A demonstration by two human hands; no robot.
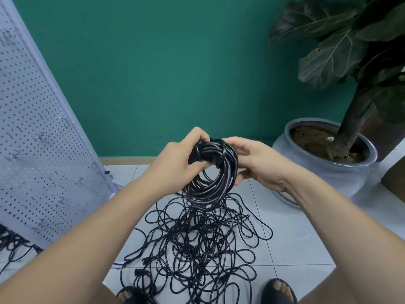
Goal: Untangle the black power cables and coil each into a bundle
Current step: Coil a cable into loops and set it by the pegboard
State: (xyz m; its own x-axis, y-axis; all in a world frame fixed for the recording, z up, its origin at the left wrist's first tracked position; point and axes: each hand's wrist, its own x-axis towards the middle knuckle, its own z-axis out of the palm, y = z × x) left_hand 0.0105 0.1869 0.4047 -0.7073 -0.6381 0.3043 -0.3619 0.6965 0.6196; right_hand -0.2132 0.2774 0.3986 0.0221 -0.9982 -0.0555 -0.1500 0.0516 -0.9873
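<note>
At the back, a green wall (pixel 164 73) fills the top of the view. At 9 o'clock a big white pegboard (pixel 39 139) leans, full of little holes. At 2 o'clock a plant with big dark leaves (pixel 328 55) grows out of a round grey pot (pixel 324 174), which sits on the white tile floor (pixel 295 238) at 3 o'clock.

At 6 o'clock a messy pile of black power cables (pixel 197 249) lies on the floor, with loops going every way and a few plugs showing. More black cables (pixel 13 242) lie at 8 o'clock, under the pegboard.

In the middle, held up above the pile, is a round coil of black cable (pixel 210 176). Some cable hangs from its bottom down into the pile. The left hand (pixel 175 161) has its fingers curled tight round the coil at about 10 o'clock on the ring. The right hand (pixel 258 163) holds the ring's 3 o'clock side, thumb on top and fingers behind.

Two feet in dark sandals show at the bottom, one (pixel 129 297) at 7 o'clock and one (pixel 279 290) at 5 o'clock.
</note>
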